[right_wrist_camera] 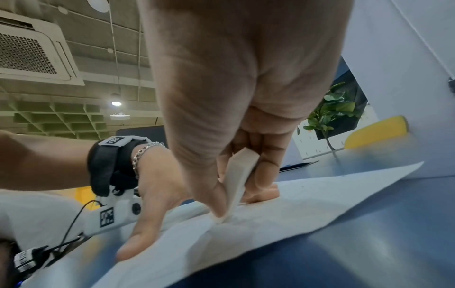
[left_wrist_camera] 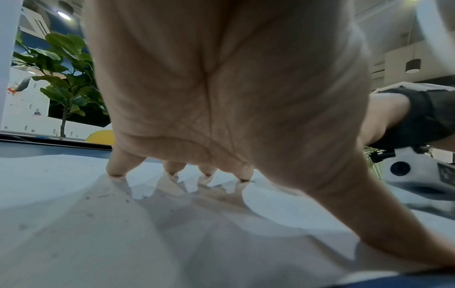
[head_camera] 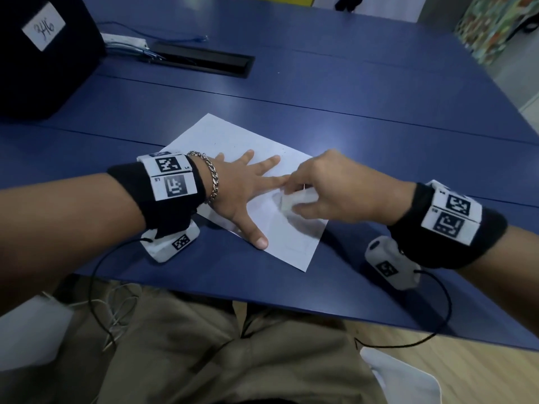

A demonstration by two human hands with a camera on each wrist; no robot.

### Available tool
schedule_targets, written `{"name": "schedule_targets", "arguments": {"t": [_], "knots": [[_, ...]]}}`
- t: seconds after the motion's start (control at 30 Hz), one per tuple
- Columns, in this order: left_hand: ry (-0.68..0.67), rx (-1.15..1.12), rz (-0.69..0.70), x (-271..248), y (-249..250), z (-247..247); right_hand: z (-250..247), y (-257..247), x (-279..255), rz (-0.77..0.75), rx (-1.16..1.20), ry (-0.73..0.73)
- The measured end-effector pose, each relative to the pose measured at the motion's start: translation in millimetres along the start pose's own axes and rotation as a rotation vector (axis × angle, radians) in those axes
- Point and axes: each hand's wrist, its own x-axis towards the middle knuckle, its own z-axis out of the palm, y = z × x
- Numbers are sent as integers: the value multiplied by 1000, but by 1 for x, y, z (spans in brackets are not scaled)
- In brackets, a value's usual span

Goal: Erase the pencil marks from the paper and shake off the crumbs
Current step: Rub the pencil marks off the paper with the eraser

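Note:
A white sheet of paper (head_camera: 230, 135) lies slanted on the blue table (head_camera: 350, 91). My left hand (head_camera: 242, 182) rests flat on it with fingers spread, fingertips (left_wrist_camera: 115, 171) and thumb pressing the sheet (left_wrist_camera: 98, 233) down. My right hand (head_camera: 329, 188) pinches a white eraser (head_camera: 294, 199) between thumb and fingers, its lower end pressed onto the paper beside my left index finger. In the right wrist view the eraser (right_wrist_camera: 238, 175) stands tilted, tip on the sheet (right_wrist_camera: 320, 204). Small dark crumbs (head_camera: 281, 148) dot the far part of the paper. Faint pencil lines show near the front corner.
A black box (head_camera: 38, 62) with a white label stands at the back left. A black cable slot (head_camera: 204, 61) and a white power strip (head_camera: 125, 40) lie behind the paper. The table's front edge (head_camera: 262, 301) runs just above my lap. Wrist cables hang off the edge.

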Motion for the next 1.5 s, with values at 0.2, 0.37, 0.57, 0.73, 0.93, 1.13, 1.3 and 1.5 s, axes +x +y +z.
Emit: {"name": "schedule_targets", "arguments": {"t": [0.2, 0.37, 0.57, 0.73, 0.93, 1.13, 1.3, 1.5], "knots": [[0, -9, -10, 0, 1, 0, 3, -19, -17, -101, 72, -206], [-2, -6, -11, 1, 1, 0, 0, -5, -3, 11, 12, -30], [10, 8, 21, 5, -3, 0, -3, -16, -30, -16, 120, -165], [117, 167, 121, 6, -6, -13, -3, 16, -33, 188, 78, 56], [230, 73, 39, -4, -28, -16, 3, 2, -59, 215, 31, -27], [330, -187, 186, -39, -24, 18, 4, -8, -62, 250, 14, -16], [154, -202, 241, -43, -25, 32, 5, -36, -42, 97, 70, -18], [127, -170, 220, -37, -18, 36, 15, -53, -13, 7, 114, -36]]}}
